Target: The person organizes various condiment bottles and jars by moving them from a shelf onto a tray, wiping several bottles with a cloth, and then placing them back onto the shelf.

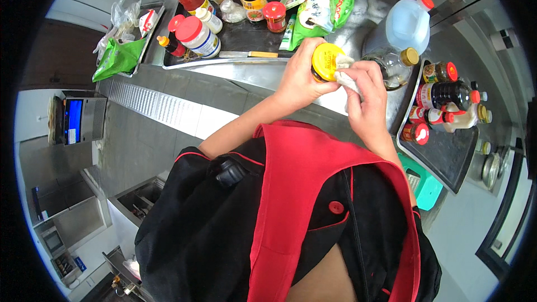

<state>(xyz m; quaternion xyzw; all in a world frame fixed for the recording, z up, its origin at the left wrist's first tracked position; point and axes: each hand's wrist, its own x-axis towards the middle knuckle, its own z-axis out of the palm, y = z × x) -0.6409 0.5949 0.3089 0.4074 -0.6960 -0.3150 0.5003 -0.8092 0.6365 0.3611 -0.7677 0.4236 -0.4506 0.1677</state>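
My left hand (298,77) is wrapped around a jar with a yellow lid (325,62), held up over the front edge of the steel counter (256,73). Most of the jar's body is hidden by the hand and the lid. A white cloth (347,77) is pinched in my right hand (367,96) and touches the lid's right side. Just beyond the hands lies a green and white plastic food bag (319,12). A clear glass jar with a gold lid (392,67) stands to the right of my right hand.
A dark tray (247,44) holds bottles, jars and a knife with a yellow handle (262,54). A blue-tinted plastic jug (402,25) stands at right, near a second tray (449,159) of sauce bottles. Farther left, a green bag (117,58) hangs over another tray's edge.
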